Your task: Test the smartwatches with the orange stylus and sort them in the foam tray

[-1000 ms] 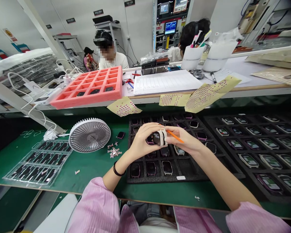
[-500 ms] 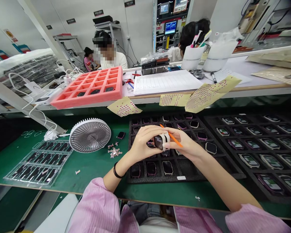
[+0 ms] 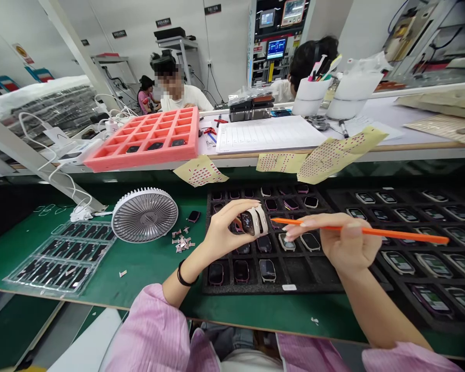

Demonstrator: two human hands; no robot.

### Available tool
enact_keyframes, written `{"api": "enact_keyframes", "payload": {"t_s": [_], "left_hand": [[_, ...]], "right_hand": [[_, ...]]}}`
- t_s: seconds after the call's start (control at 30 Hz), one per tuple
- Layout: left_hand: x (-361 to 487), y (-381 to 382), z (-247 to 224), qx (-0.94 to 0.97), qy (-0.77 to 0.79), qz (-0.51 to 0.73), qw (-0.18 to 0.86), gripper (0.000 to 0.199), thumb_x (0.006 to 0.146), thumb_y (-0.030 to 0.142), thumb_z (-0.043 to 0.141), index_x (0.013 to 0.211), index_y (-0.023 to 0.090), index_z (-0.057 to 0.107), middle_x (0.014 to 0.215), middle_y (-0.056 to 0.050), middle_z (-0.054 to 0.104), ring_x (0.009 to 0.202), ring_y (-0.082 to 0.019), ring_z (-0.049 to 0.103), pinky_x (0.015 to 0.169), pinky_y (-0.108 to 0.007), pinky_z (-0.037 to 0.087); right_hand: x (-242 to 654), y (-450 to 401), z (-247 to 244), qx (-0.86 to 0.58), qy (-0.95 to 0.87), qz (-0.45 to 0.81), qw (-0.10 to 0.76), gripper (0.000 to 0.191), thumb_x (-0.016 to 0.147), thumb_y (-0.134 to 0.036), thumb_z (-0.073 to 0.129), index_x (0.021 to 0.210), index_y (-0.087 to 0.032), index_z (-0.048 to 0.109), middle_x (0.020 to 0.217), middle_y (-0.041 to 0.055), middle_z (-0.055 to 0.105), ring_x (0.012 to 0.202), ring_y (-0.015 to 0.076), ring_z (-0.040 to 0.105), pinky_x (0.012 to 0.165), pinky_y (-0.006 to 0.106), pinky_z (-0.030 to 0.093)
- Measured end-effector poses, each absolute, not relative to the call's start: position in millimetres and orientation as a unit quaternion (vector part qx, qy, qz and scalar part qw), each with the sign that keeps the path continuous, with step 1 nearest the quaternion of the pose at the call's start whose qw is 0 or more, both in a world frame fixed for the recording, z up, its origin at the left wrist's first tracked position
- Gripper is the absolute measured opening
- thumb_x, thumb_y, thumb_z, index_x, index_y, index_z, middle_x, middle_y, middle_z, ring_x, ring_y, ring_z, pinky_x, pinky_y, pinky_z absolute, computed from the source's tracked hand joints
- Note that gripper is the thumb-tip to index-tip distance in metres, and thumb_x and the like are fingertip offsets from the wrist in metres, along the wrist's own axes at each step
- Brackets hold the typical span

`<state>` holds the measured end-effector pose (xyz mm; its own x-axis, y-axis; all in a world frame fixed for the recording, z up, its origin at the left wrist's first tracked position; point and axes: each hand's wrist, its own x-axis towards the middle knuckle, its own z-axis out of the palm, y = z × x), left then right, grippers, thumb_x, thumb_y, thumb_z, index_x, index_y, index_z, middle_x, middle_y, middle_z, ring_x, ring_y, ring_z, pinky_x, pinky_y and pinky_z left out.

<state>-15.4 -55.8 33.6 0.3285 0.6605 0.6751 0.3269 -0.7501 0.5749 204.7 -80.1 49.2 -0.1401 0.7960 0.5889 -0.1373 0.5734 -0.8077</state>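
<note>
My left hand (image 3: pixel 227 230) is shut on a smartwatch (image 3: pixel 253 221) with a white strap, its dark screen tilted toward me. My right hand (image 3: pixel 344 240) has moved away from the watch and pinches a thin orange plastic stick (image 3: pixel 406 233) between fingers and thumb. The stick's tip points left and stops just short of the watch, not touching it. Below both hands lies a black foam tray (image 3: pixel 256 287) holding several watches with dark screens. Another black tray (image 3: pixel 406 194) to the right holds several watches with lit screens.
A white desk fan (image 3: pixel 144 215) stands on the green mat (image 3: pixel 139 274) beside a clear blister tray (image 3: pixel 64 258) and a small pile of white pieces (image 3: pixel 183 242). A pink foam tray (image 3: pixel 141 139) and label sheets (image 3: pixel 333 155) sit on the shelf beyond. Co-workers sit across the bench.
My right hand has moved rightward away from the watch, carrying the orange stick, which now lies nearly level. The left hand still holds the watch, now turned slightly.
</note>
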Motion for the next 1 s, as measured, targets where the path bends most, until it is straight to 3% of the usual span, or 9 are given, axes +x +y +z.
{"api": "enact_keyframes", "payload": {"t_s": [0.27,0.83,1.0], "left_hand": [[-13,-57,34,0.802,0.289,0.498,0.157,0.046,0.071,0.017,0.076,0.115,0.018,0.061,0.116,-0.012,0.068,0.106,-0.023,0.065,0.059,-0.021,0.055],[-10,-57,34,0.791,0.296,0.517,0.139,0.045,0.068,0.019,0.079,0.110,0.016,0.064,0.110,-0.012,0.071,0.101,-0.022,0.067,0.064,-0.024,0.056],[-10,-55,34,0.792,0.304,0.512,0.134,0.044,0.069,0.026,0.080,0.109,0.016,0.065,0.109,-0.012,0.071,0.100,-0.023,0.067,0.076,-0.031,0.058]], "right_hand": [[203,-64,29,-0.160,-0.712,0.313,0.608,0.037,0.099,-0.028,0.038,0.100,-0.025,0.075,0.085,0.0037,0.077,0.076,0.0219,0.073,0.066,0.036,0.061],[200,-67,31,-0.197,-0.747,0.225,0.594,0.036,0.099,-0.024,0.037,0.101,-0.025,0.073,0.081,0.0019,0.076,0.077,0.0194,0.072,0.072,0.033,0.058],[197,-65,34,-0.214,-0.741,0.199,0.604,0.036,0.099,-0.023,0.037,0.096,-0.023,0.073,0.078,0.0031,0.074,0.077,0.0189,0.071,0.074,0.033,0.057]]}}
